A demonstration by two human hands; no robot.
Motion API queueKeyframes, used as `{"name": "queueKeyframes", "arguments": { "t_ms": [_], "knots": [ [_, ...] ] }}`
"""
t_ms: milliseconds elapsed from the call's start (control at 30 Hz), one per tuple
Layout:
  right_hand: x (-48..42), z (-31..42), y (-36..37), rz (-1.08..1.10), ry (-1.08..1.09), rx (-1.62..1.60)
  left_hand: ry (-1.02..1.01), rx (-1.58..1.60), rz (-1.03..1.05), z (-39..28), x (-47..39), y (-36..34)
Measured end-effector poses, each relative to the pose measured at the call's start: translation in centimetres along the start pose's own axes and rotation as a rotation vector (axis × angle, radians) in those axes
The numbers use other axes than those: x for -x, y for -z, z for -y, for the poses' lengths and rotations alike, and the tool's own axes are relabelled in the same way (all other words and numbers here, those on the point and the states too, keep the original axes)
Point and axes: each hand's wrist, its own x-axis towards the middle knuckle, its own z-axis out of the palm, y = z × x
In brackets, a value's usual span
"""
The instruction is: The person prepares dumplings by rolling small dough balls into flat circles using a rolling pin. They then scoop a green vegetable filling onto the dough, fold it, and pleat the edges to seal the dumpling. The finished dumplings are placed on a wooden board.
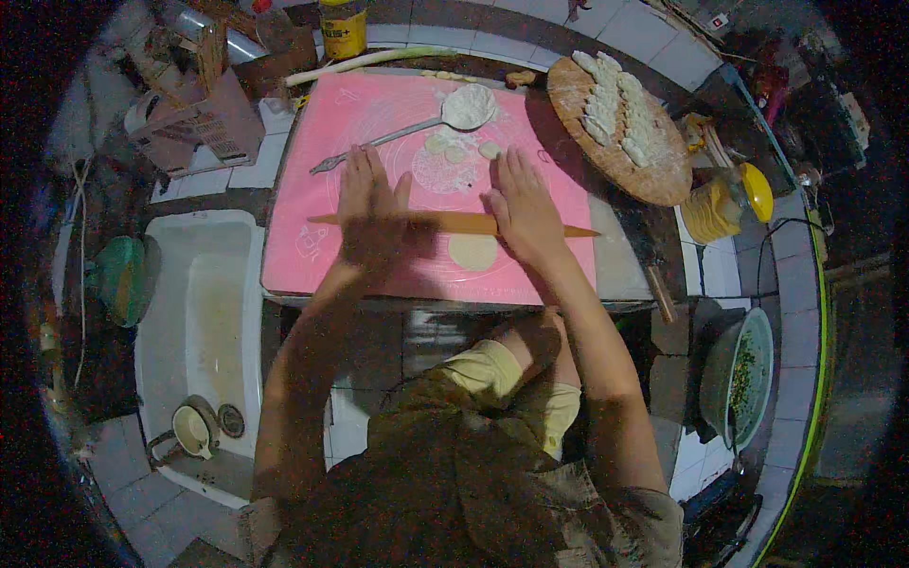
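A tapered wooden rolling pin (pixel 461 223) lies across a pink silicone pastry mat (pixel 298 206). My left hand (pixel 371 199) rests flat over its left part, fingers pointing away from me. Over the right part lies my right hand (pixel 524 202), palm down. Neither hand is wrapped round the pin. A round dough wrapper (pixel 473 253) is on the mat just on my side of the pin. Beyond the pin are small flattened dough pieces (pixel 454 154) on scattered flour, one piece (pixel 489 149) close to my right fingertips. A long-handled ladle (pixel 469 108) holding white flour lies behind them.
A round wooden board (pixel 561 92) bears rows of dumplings at the back right. Near it stands a jar with a yellow lid (pixel 757 193). A bowl of chopped filling (pixel 763 369) is at right, a white sink (pixel 202 220) at left. A leek (pixel 369 62) lies behind the mat.
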Motion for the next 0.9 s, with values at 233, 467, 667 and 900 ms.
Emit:
{"name": "queueKeyframes", "arguments": {
  "t_ms": [233,467,667,900],
  "knots": [
    [8.4,-3.2,1.3,0.102,-0.070,-0.017,-0.109,0.074,0.242,-1.2,9.2,5.1],
    [3.3,-1.6,0.2,0.001,-0.033,0.026,-0.051,-0.138,-0.133,-0.9,2.6,2.1],
    [7.5,-1.0,1.1,0.016,0.126,-0.021,-0.083,-0.336,0.097,-0.6,5.4,3.4],
    [8.3,-2.1,2.0,-0.141,-0.122,-0.171,-0.025,0.340,0.240,-7.1,4.1,7.4]
  ]
}}
